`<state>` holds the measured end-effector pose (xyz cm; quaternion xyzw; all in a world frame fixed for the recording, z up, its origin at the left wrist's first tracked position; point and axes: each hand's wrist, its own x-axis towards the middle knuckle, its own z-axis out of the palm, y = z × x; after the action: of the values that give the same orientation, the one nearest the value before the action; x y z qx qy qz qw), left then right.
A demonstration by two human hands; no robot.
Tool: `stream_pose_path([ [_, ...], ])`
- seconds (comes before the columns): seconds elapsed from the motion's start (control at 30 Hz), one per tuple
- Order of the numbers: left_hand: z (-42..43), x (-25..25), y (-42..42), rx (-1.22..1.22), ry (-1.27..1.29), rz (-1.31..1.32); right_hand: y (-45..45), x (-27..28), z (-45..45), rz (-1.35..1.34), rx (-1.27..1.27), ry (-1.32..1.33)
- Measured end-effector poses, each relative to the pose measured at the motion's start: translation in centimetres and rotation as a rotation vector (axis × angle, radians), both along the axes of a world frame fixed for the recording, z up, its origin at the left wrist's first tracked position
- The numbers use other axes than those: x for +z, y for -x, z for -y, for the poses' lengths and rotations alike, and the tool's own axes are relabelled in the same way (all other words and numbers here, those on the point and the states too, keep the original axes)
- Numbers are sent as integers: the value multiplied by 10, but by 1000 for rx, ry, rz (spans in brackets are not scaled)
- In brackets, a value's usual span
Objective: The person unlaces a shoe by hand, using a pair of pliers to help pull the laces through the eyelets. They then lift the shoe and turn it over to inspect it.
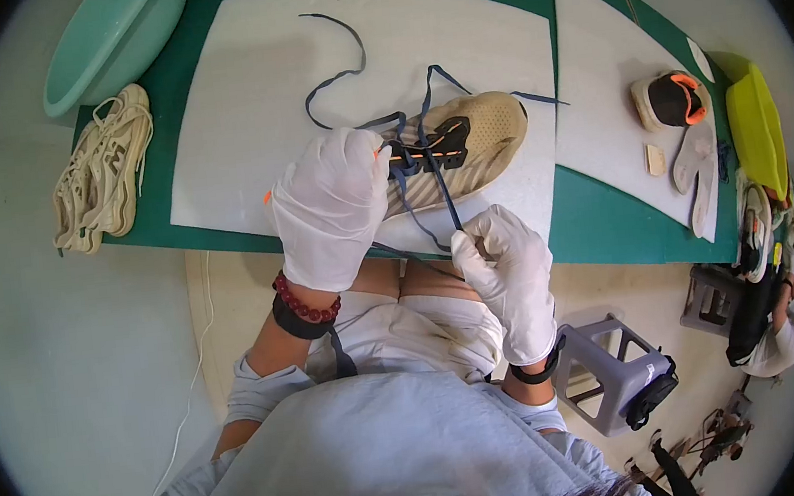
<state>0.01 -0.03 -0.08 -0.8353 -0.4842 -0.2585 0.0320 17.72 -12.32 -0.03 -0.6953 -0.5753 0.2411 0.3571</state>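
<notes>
A beige sneaker (495,128) with a black lacing panel and orange trim lies on a white board (256,70), its toe toward the right. Over its heel end my gloved left hand (335,197) is closed, gripping the shoe near its opening; the fingers' undersides are hidden. My gloved right hand (503,252) pinches a dark blue shoelace (443,181) in front of the shoe, and the lace runs taut up to the eyelets. Loose lengths of lace curl across the board behind the shoe, and one end hangs below toward my lap.
Cream sneakers (108,171) stand at the left under a green basin (114,41). On a right-hand board (603,104) are another shoe (669,99) and insoles (695,167). A yellow bin (756,122) is farther right; a grey stool (609,366) stands below. Other people are at the right.
</notes>
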Motion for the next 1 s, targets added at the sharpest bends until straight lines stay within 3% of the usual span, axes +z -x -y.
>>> stream_pose_path([
  [1.0,-1,3,-1,-8,-33,-1,0,5,22,-59,-19,45],
])
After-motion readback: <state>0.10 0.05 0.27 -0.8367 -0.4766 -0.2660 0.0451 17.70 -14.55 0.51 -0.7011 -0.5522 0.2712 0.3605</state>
